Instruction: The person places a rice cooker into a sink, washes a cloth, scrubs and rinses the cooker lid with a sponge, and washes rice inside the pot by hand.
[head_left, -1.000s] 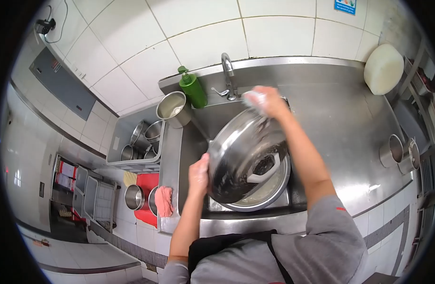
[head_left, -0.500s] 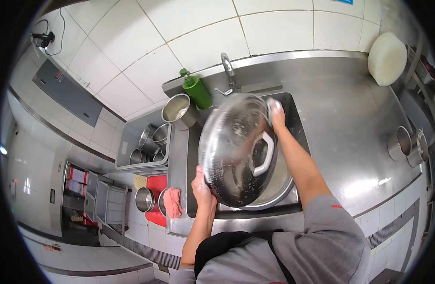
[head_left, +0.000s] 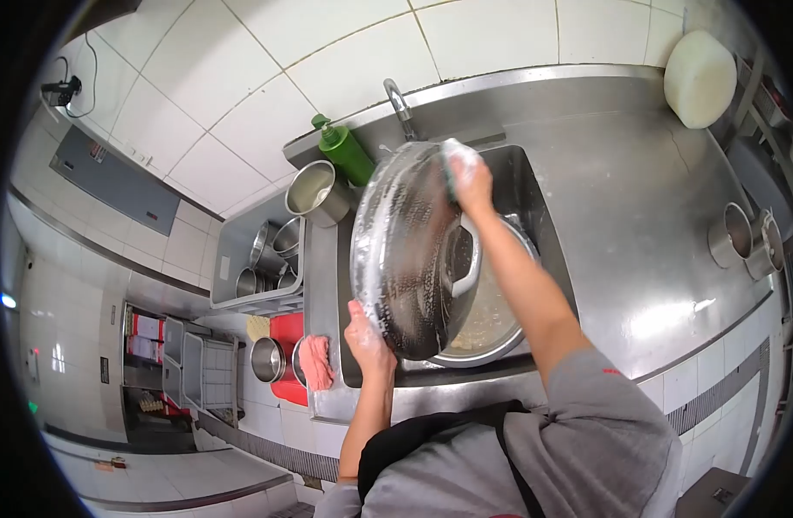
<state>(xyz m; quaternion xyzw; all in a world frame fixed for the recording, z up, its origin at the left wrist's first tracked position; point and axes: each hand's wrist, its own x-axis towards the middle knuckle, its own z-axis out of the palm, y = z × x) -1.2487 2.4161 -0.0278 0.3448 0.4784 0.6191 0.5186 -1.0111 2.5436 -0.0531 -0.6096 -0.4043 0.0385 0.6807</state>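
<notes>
Clasps the lower rim of a soapy metal lid (head_left: 409,259) in a curled left hand (head_left: 370,347), and holds a foamy green scrubber (head_left: 452,177) against its upper edge with a right hand (head_left: 471,183) cupped around it. Keeps the lid tilted over the sink (head_left: 539,194), partly above a basin (head_left: 478,356) of cloudy liquid (head_left: 493,315).

The left hand (head_left: 368,343) grips a tilted, soapy lid (head_left: 413,268); the right hand (head_left: 472,183) holds a foamy scrubber (head_left: 452,177) against it. Below the grip, a basin (head_left: 483,354) sits in the sink (head_left: 521,177); well right of the grip are 2 steel cups (head_left: 729,235).
</notes>
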